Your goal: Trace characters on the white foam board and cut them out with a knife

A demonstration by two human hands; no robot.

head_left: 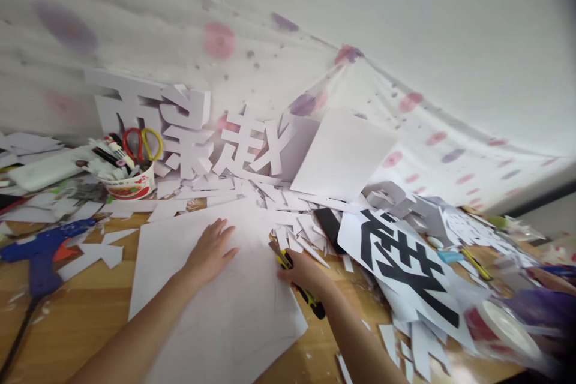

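A large white sheet (225,318) with faint lines lies on the wooden table before me. My left hand (210,252) rests on it, fingers spread and nothing in them. My right hand (306,276) is wrapped round a yellow and black utility knife (284,259), at the sheet's right edge. The knife's tip points up and left; whether it touches the sheet I cannot tell. Right of that hand lies a paper printed with a bold black character (405,267). A dark flat object (329,229) is partly under that paper.
Cut-out white characters (252,144) and a blank white board (344,153) lean at the back. On the left are a blue glue gun (42,258) and a tub (130,185) holding scissors and pens. White scraps cover much of the table. Tape (508,327) lies at right.
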